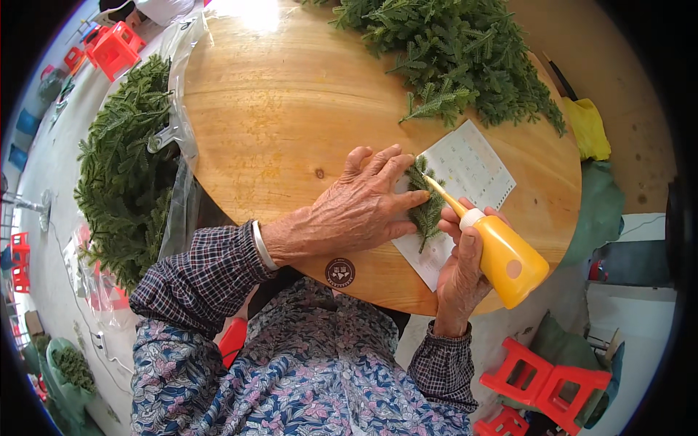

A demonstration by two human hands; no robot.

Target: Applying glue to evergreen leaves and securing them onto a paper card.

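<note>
A small green fir sprig (427,203) lies on a printed paper sheet (476,163) near the table's right front edge. My left hand (356,200) reaches across from the left with its fingers spread, the tips resting on the sprig's left side. In my right hand (464,272) is a yellow squeeze bottle (512,261) with a long tapered nozzle, tilted so that the tip points at the sprig's upper part. Whether the tip touches the needles, or anything comes out of it, I cannot tell.
The round wooden table (254,131) carries a large heap of fir branches (465,51) at the far right. More greenery (127,174) is piled beyond its left edge, next to clear plastic sheeting (185,94). Red stools (545,381) stand at lower right; another red stool (116,51) is far left.
</note>
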